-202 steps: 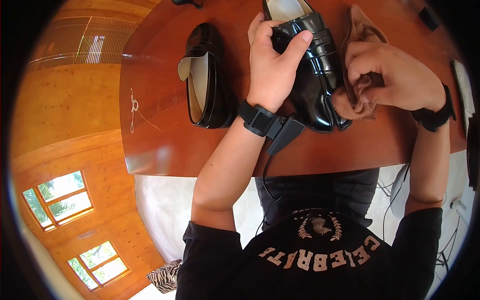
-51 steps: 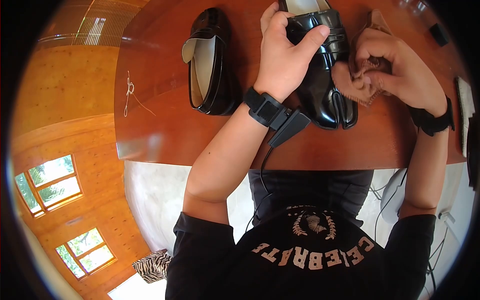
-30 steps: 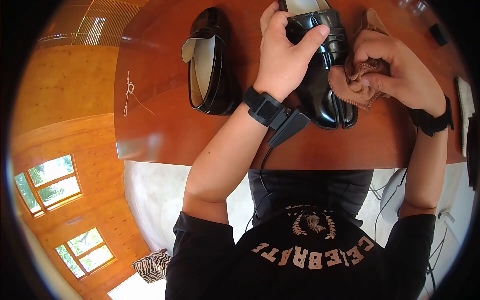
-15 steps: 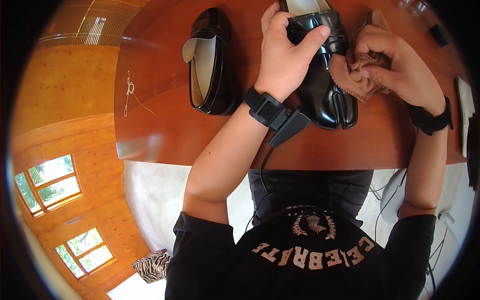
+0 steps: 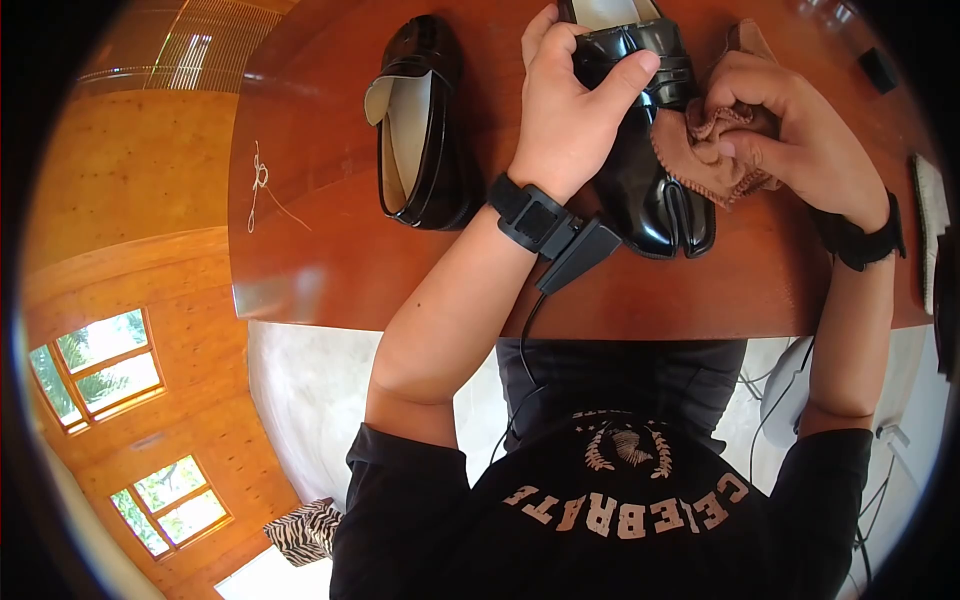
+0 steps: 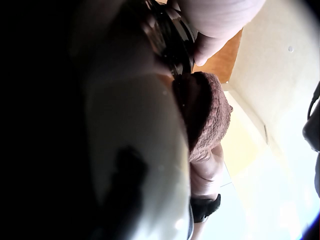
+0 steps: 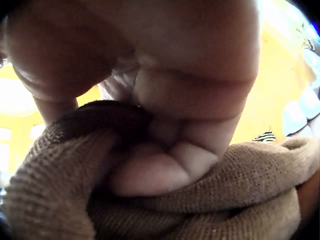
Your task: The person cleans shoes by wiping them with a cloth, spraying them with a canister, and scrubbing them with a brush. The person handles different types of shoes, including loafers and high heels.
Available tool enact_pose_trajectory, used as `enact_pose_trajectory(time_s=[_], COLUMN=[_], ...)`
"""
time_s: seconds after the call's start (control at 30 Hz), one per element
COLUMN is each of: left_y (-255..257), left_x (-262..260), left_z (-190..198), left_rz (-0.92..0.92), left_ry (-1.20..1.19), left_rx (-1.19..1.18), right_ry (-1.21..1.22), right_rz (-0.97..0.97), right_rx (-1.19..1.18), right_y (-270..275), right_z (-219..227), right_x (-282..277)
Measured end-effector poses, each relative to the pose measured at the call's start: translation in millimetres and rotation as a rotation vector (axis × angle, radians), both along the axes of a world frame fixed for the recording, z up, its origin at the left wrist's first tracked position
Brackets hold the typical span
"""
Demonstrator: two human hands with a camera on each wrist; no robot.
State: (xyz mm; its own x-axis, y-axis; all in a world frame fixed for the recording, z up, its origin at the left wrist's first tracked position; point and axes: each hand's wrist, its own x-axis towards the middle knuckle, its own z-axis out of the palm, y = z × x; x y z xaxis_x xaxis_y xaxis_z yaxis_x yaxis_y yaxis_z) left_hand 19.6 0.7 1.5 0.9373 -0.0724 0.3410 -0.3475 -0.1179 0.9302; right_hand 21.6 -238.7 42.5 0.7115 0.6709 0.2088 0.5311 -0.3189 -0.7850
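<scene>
A glossy black split-toe loafer (image 5: 640,190) is gripped by my left hand (image 5: 575,110), thumb over the strap and fingers round the far side. Its cleft toe points toward me. My right hand (image 5: 790,130) holds a bunched brown cloth (image 5: 690,160) with stitched edges, which lies against the right side of the loafer's vamp. Up close in the right wrist view, curled fingers (image 7: 155,172) press into the folds of the ribbed cloth (image 7: 240,185). In the left wrist view the cloth (image 6: 210,115) shows beside the dark shoe.
The other black loafer (image 5: 420,130) stands left on the reddish wooden table (image 5: 330,270), its heel toward me. A knotted thin string (image 5: 262,180) lies near the left edge. At the right are a small black block (image 5: 878,70) and a pale-bristled brush (image 5: 928,230).
Over the last second my right hand shifts the cloth slightly up and left along the loafer's side. Earlier the cloth was down at the toe. The left hand keeps its grip.
</scene>
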Motion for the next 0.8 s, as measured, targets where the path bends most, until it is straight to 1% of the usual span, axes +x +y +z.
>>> enact_pose_trajectory(time_s=[0.07,0.17,0.37,0.57,0.67,0.8], left_y=[1.2,-0.1,1.1,0.6,-0.2,1.1], left_x=[0.9,-0.2,1.7,0.0,-0.7,-0.1], left_z=[-1.3,-1.5,-1.1,-1.4,-1.6,-2.2], left_rz=[0.008,0.017,-0.022,0.008,0.010,0.012], left_ry=[-0.019,-0.003,0.006,-0.008,0.011,-0.003], left_rx=[0.022,-0.005,-0.011,0.009,-0.020,0.013], right_ry=[0.005,-0.012,-0.029,-0.028,-0.033,-0.032], right_rz=[-0.017,-0.024,-0.015,-0.043,-0.033,-0.023], right_rx=[0.007,0.004,-0.004,0.009,-0.005,-0.030], right_y=[-0.6,-1.0,-1.4,-1.8,-1.2,-2.0], right_z=[-0.4,-1.5,0.1,-2.8,-1.4,0.7], right_x=[0.9,2.3,2.7,1.0,1.0,1.4])
